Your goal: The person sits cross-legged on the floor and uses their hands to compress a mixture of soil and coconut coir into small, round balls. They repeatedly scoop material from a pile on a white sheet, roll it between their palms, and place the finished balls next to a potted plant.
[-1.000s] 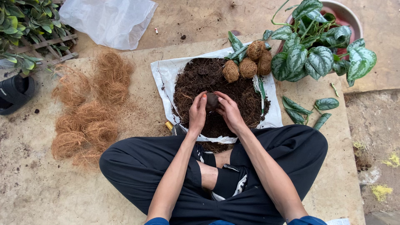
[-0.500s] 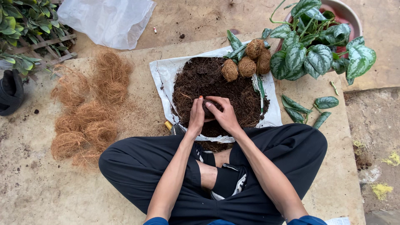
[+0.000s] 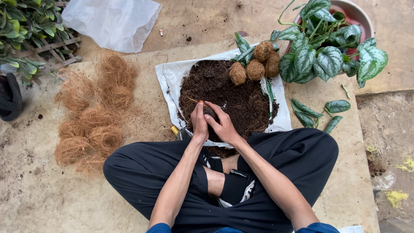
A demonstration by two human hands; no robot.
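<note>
Soil clump [image 3: 210,113], dark and fist-small, sits cupped between your left hand [image 3: 199,122] and right hand [image 3: 223,125], both closed around it just above the near edge of the soil heap [image 3: 224,92] on the white sheet [image 3: 169,77]. Loose crumbs could break off if you press unevenly. Beyond: three fibre-wrapped balls [image 3: 254,64], potted silver-leaf plant [image 3: 327,51]; coir tufts [image 3: 92,116] left.

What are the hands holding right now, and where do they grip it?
A clump of dark soil, cupped between left hand and right hand by its sides.
</note>
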